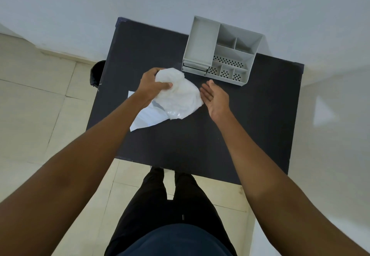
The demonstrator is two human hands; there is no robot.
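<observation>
A black table point(200, 145) is carrying a grey organizer point(202, 41) near its far edge. A crumpled white plastic bag point(180, 99) is sitting over a flat white sheet point(144, 118) at the table's middle. The left hand point(150, 84) is gripping the bag's top with curled fingers. The right hand point(216, 97) is lying open, fingers straight, just beside the bag.

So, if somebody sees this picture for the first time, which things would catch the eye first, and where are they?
Most likely the crumpled white plastic bag near the middle of the black table. The left hand grips its top, and the right hand is held open close beside it. Next comes the grey desk organizer, with its many compartments, at the far right of the table.
</observation>
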